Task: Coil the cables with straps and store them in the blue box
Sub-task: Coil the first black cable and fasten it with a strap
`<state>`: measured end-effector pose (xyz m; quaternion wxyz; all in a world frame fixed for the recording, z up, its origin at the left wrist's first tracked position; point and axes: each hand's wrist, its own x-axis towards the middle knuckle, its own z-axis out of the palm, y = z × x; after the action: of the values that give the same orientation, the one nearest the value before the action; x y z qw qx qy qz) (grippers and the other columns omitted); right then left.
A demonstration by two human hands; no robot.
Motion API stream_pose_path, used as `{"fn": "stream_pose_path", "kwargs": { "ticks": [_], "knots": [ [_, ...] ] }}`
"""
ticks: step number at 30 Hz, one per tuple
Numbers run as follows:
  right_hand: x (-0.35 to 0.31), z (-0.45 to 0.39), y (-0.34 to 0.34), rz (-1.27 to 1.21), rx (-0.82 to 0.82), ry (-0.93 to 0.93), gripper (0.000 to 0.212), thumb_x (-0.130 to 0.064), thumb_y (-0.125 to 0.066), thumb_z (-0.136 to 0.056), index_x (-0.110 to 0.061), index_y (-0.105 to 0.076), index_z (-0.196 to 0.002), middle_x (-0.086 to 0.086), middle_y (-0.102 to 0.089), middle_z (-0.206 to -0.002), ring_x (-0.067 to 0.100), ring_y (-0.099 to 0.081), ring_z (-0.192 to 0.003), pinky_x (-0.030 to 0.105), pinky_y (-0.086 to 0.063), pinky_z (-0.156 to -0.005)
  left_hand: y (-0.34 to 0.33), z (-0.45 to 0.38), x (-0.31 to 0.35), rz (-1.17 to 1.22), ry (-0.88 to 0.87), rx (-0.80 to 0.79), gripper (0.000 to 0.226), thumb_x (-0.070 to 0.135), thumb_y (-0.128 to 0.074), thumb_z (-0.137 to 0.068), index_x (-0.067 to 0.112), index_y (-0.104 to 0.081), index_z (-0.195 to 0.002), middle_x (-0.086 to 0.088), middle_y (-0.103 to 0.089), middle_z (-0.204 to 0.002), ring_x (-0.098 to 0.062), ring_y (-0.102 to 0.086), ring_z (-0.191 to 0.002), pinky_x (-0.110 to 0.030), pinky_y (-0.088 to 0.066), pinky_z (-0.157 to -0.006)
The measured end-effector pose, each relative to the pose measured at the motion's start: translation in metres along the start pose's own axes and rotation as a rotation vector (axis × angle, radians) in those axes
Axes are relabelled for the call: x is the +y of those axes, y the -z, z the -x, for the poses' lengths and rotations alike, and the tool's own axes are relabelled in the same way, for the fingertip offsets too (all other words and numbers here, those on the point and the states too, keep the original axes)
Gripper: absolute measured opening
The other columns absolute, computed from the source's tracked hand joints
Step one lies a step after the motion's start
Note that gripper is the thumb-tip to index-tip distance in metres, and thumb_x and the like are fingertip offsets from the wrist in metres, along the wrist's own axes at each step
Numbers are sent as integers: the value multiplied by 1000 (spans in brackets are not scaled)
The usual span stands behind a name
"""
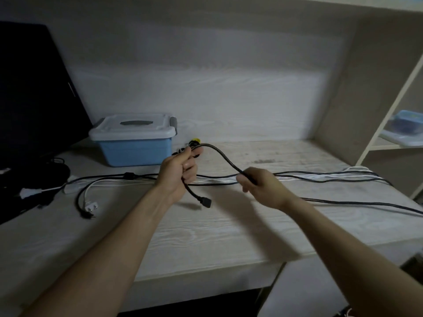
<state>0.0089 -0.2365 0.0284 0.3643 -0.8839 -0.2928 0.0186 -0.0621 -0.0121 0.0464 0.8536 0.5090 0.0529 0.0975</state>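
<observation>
Both our forearms reach over the pale desk (206, 236). Our left hand (177, 172) grips a black cable (219, 154), its plug hanging just below the fist; our right hand (258, 186), at three o'clock from the left, pinches the same cable further along. At eleven o'clock from the left hand sits the blue box (135, 149), lid on. More cables (320, 177) lie stretched across the desk behind our hands.
</observation>
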Motion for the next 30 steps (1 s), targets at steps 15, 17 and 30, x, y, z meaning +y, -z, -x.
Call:
{"fn": "stream_pose_path", "kwargs": {
  "ticks": [15, 17, 30],
  "knots": [
    [26, -141, -59, -117, 581, -176, 27, -31, -50, -101, -8, -64, -101, 9, -69, -73, 35, -64, -74, 37, -44, -60, 73, -51, -7, -19, 129, -69, 25, 31, -44, -96, 9, -56, -92, 5, -22, -52, -8, -21, -39, -25, -19, -42],
    [27, -133, -77, 15, 543, -64, 19, -28, -52, -100, -12, -62, -99, 9, -68, -72, 35, -63, -69, 38, -46, -56, 77, -62, -9, 80, 53, 68, 28, 31, -42, -99, 10, -59, -91, 8, -21, -49, -5, -17, -37, -22, -14, -39],
    [-12, -101, -97, 412, 68, 470, 39, -50, -53, -87, -21, -55, -61, -6, -51, -56, 19, -47, -49, 29, -34, -46, 78, -50, -5, 249, -197, 257, 38, 27, -28, -107, 8, -55, -89, -4, -51, -71, -17, -47, -60, -29, -36, -58]
  ]
}}
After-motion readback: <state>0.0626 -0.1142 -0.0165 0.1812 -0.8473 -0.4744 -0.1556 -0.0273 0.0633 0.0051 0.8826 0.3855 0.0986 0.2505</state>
